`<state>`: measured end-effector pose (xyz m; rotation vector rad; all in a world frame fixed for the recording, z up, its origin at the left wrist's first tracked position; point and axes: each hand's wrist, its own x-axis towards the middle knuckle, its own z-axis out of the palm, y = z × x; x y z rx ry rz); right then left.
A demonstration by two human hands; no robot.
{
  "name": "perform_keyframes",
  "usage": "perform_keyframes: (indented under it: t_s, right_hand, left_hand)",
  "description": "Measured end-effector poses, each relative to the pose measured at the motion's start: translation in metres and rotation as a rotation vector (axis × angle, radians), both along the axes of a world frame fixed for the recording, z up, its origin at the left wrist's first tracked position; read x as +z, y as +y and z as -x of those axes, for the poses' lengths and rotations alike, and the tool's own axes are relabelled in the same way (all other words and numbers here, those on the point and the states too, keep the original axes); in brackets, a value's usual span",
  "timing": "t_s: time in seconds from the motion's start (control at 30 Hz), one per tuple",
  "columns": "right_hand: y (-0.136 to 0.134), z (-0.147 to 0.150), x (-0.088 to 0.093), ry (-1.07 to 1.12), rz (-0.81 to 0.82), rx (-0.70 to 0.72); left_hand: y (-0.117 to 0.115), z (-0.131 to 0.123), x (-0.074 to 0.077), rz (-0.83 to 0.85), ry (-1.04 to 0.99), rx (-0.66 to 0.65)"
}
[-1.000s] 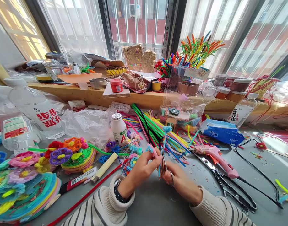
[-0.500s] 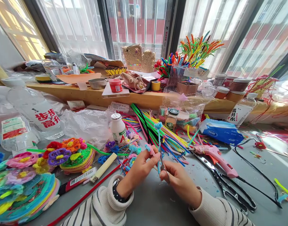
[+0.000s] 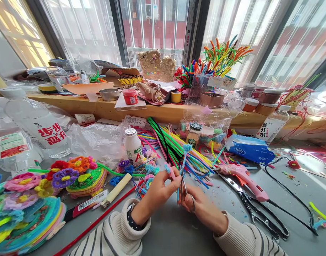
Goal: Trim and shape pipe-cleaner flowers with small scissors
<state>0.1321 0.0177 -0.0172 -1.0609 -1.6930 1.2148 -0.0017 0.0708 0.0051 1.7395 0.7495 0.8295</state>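
My left hand [image 3: 160, 192] pinches a short pink fuzzy piece [image 3: 172, 173] and, at its fingertips, a light-blue twisted pipe cleaner [image 3: 184, 160]. The pipe cleaner rises upright, tilted a little right, with a small blue flower-like head [image 3: 187, 147] at its top. Closed around the handles of small metal scissors [image 3: 183, 185] is my right hand [image 3: 201, 204]. Their blades point upward beside the blue stem, close to my left fingertips. Whether the blades touch the stem is hard to see.
A bundle of coloured pipe cleaners [image 3: 166, 140] lies behind my hands, beside a white bottle [image 3: 133, 145]. Fuzzy flowers on coiled discs [image 3: 85, 183] are at left. At right are a pink glue gun [image 3: 249, 183], large black-handled scissors [image 3: 261, 213] and a blue packet [image 3: 250, 149].
The blue flower head has tipped to the right and dropped slightly. My right hand has turned a little, and the scissors' handles show more clearly. My left hand stays nearly in place.
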Motion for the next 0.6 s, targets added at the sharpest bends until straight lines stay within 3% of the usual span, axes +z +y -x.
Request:
perform_keyframes:
  t_s: [0.13, 0.6]
  right_hand:
    - [0.0000, -0.0002, 0.0022, 0.014, -0.002, -0.020]
    - [0.0031, 0.0011, 0.0017, -0.060, 0.052, -0.167]
  left_hand:
    - [0.0002, 0.0000, -0.0021, -0.015, 0.023, -0.040]
    - [-0.0015, -0.0003, 0.0031, -0.044, 0.038, 0.050]
